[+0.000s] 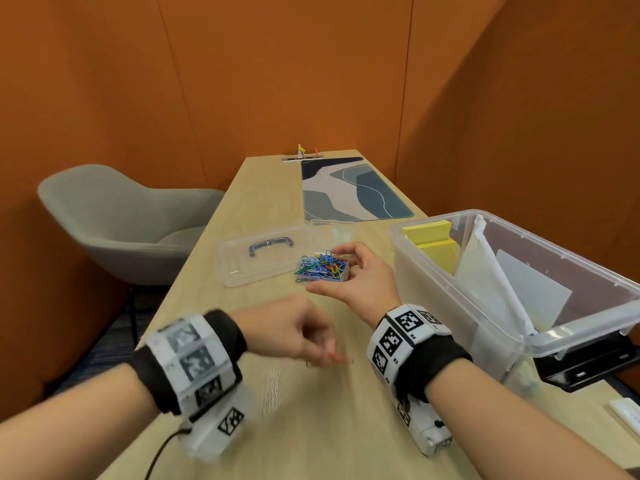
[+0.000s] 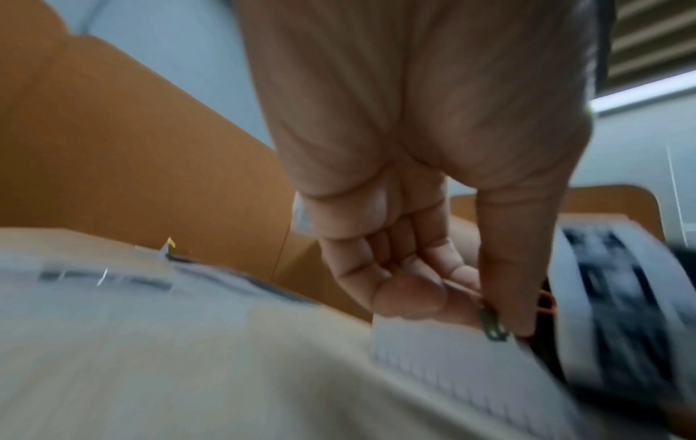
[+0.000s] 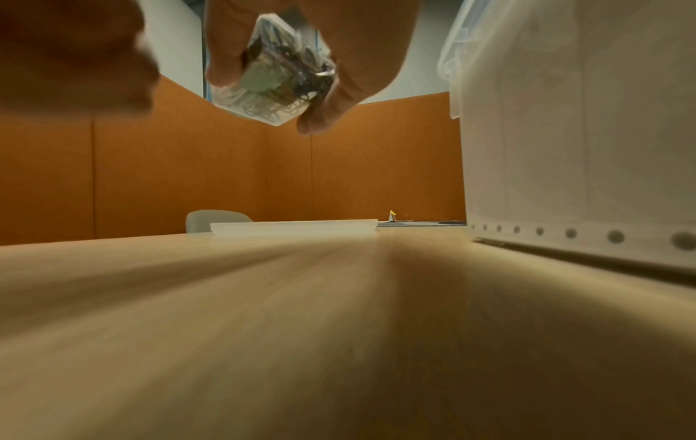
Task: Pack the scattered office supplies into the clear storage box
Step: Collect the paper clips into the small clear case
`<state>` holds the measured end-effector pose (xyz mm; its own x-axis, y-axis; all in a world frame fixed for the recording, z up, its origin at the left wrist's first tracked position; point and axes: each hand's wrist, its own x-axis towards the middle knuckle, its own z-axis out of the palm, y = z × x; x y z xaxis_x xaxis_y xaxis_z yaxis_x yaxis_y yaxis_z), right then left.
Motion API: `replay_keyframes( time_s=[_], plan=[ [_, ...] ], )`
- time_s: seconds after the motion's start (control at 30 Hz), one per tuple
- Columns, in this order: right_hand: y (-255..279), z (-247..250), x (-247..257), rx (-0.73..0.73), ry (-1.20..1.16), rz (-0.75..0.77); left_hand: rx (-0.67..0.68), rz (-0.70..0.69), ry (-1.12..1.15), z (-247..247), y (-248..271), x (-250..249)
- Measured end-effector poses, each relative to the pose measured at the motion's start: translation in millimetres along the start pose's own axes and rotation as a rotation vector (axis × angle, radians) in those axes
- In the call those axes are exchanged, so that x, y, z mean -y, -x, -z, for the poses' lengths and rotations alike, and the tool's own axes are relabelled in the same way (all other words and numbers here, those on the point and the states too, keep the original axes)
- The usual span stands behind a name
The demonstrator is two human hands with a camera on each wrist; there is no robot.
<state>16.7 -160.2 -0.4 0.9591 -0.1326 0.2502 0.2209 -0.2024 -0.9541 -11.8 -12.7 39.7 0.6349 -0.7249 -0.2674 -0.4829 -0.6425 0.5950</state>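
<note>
My right hand (image 1: 349,271) holds a small clear case of coloured paper clips (image 1: 322,268) just above the table, palm up; the right wrist view shows its fingers (image 3: 320,119) curled around the small case (image 3: 275,77). My left hand (image 1: 322,344) hovers low over the table in front of it, blurred, pinching loose clips: a green clip (image 2: 491,324) and an orange clip (image 2: 546,300) sit between thumb and fingers. The large clear storage box (image 1: 450,299) stands open to the right, holding yellow sticky notes (image 1: 433,244) and white sheets (image 1: 512,282).
The storage box lid (image 1: 266,254) with a black handle lies flat behind the small case, beside a small clear lid (image 1: 330,228). A blue patterned desk mat (image 1: 353,188) lies farther back. A grey chair (image 1: 121,216) stands left of the table. Orange walls enclose the desk.
</note>
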Motion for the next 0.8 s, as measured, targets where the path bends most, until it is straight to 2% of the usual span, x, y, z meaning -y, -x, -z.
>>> replay_keyframes(
  time_s=[0.03, 0.1, 0.2, 0.3, 0.4, 0.5, 0.57, 0.63, 0.73, 0.8],
  plan=[
    [0, 0, 0, 0.004, -0.006, -0.001, -0.042, -0.021, 0.037, 15, 4, -6],
    [0, 1, 0, 0.017, -0.025, -0.007, -0.216, -0.047, 0.071, 48, 7, -16],
    [1, 0, 1, 0.019, -0.032, -0.017, -0.467, -0.032, -0.070, 79, -2, -19],
    [3, 0, 3, 0.013, -0.031, -0.011, -0.479, -0.006, -0.268, 81, -21, -12],
    [2, 1, 3, 0.011, -0.041, 0.000, -0.508, -0.010, -0.231, 73, -27, -4],
    [0, -1, 1, 0.006, -0.039, 0.003, -0.791, -0.004, 0.003, 65, -30, 10],
    [0, -2, 0, 0.008, -0.041, 0.006, -0.920, 0.097, 0.268, 55, -38, 20],
    [1, -2, 1, 0.014, -0.045, 0.009, -0.851, 0.223, 0.542, 40, -46, 21],
    [3, -3, 2, 0.056, -0.033, 0.005, -0.746, 0.287, 0.937, 25, -55, 9],
    [4, -2, 2, 0.090, 0.053, 0.007, -0.751, 0.334, 0.957, 22, -61, 5]
  ],
)
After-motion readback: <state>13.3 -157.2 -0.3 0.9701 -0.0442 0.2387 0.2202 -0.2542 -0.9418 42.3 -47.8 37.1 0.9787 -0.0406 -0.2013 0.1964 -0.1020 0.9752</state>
